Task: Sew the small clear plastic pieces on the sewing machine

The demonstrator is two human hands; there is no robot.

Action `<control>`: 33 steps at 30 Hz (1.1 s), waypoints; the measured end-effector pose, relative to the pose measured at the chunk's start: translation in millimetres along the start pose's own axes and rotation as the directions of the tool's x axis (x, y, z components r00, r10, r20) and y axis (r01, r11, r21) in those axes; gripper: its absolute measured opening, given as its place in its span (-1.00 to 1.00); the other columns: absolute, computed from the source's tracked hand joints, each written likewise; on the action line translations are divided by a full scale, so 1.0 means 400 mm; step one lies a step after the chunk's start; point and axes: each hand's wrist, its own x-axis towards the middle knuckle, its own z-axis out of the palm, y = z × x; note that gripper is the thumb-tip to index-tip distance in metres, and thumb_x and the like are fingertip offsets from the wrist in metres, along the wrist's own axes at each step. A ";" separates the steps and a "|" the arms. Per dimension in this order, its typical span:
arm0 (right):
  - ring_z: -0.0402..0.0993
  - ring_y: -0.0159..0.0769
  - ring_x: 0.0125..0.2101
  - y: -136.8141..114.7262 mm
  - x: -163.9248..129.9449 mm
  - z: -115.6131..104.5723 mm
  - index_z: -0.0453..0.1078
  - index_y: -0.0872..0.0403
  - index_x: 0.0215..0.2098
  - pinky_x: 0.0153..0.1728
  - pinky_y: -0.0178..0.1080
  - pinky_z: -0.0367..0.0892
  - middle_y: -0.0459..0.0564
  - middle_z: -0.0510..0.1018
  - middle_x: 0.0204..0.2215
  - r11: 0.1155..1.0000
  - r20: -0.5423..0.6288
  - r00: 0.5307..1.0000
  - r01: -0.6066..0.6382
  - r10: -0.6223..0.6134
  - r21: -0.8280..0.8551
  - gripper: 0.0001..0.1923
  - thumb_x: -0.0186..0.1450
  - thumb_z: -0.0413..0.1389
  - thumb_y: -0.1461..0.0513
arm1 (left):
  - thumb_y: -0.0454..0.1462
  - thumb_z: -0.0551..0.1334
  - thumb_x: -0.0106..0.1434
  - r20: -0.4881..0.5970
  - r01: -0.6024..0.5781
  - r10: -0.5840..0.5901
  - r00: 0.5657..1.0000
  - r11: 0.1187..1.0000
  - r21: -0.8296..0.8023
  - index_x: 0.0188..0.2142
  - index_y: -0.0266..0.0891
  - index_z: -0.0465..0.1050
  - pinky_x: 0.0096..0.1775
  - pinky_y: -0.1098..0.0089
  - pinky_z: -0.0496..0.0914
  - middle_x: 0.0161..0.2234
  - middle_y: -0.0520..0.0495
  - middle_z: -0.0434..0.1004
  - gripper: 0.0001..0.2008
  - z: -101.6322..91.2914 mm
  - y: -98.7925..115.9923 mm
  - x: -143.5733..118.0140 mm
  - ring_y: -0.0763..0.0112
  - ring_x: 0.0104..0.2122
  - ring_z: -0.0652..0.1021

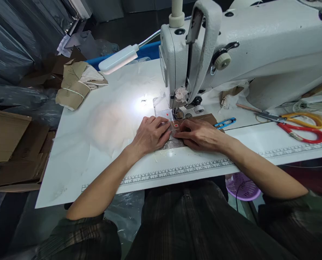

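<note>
A small brown fabric piece (204,118) with a red-marked label lies flat on the white sewing table (101,144), just in front of the presser foot (179,112) of a white sewing machine (258,43). My left hand (150,135) presses down on the piece's left end with fingers together. On the right end rests my right hand (201,135), fingertips pinching at the label. Both hands touch each other over the fabric. A mesh-like grey piece shows under the hands.
Blue thread snips (225,123) lie right of the fabric. Red and yellow scissors (301,126) sit further right. A white lamp (119,57) lights the table. Brown fabric bundles (75,85) are at the far left corner, cardboard (12,148) beside the table, a purple basket (243,186) below.
</note>
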 end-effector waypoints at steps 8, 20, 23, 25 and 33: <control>0.39 -0.18 -0.22 -0.003 -0.004 0.003 0.46 0.08 0.05 -0.20 -0.13 0.35 0.14 0.45 -0.20 0.999 -0.005 1.000 0.014 -0.014 -0.032 -0.66 0.42 -0.05 0.27 | -0.09 0.03 0.43 0.098 -0.008 -0.003 0.995 0.993 0.115 0.09 -0.26 0.39 -0.17 0.12 0.26 0.09 -0.19 0.48 -0.61 -0.011 0.022 -0.003 0.13 -0.14 0.46; 0.38 -0.18 -0.27 -0.012 0.016 0.018 0.44 0.20 -0.02 -0.27 -0.15 0.39 0.21 0.45 -0.20 0.975 0.036 0.989 -0.139 0.147 -0.171 -0.70 0.43 -0.10 0.36 | -0.13 0.04 0.42 0.133 0.011 -0.017 0.991 0.999 0.044 0.07 -0.30 0.44 -0.12 0.05 0.25 0.16 -0.19 0.44 -0.60 0.004 -0.028 0.064 0.09 -0.10 0.47; 0.38 -0.16 -0.24 -0.021 0.015 0.015 0.44 0.19 -0.03 -0.22 -0.14 0.40 0.19 0.44 -0.21 0.973 0.026 0.987 -0.150 0.157 -0.176 -0.70 0.42 -0.09 0.38 | -0.12 0.05 0.41 0.104 0.023 -0.023 0.994 1.000 0.002 0.08 -0.32 0.44 -0.08 0.02 0.24 0.17 -0.20 0.43 -0.59 0.004 -0.031 0.057 0.08 -0.08 0.47; 0.38 -0.16 -0.24 -0.024 0.015 0.014 0.45 0.19 -0.05 -0.22 -0.14 0.42 0.18 0.44 -0.22 0.973 0.014 0.987 -0.158 0.162 -0.169 -0.71 0.43 -0.09 0.38 | -0.12 0.05 0.41 0.095 0.012 -0.011 0.995 1.000 -0.012 0.09 -0.32 0.44 -0.05 0.00 0.24 0.17 -0.21 0.44 -0.59 0.005 -0.032 0.053 0.07 -0.07 0.47; 0.37 -0.15 -0.26 -0.022 0.016 0.014 0.45 0.22 -0.04 -0.23 -0.10 0.44 0.19 0.43 -0.23 0.983 -0.040 0.986 -0.163 0.160 -0.088 -0.70 0.41 -0.08 0.36 | -0.12 0.05 0.40 0.099 -0.029 0.030 0.995 0.999 -0.015 0.13 -0.29 0.41 -0.04 -0.02 0.22 0.18 -0.22 0.42 -0.57 0.010 -0.044 0.050 0.04 -0.06 0.47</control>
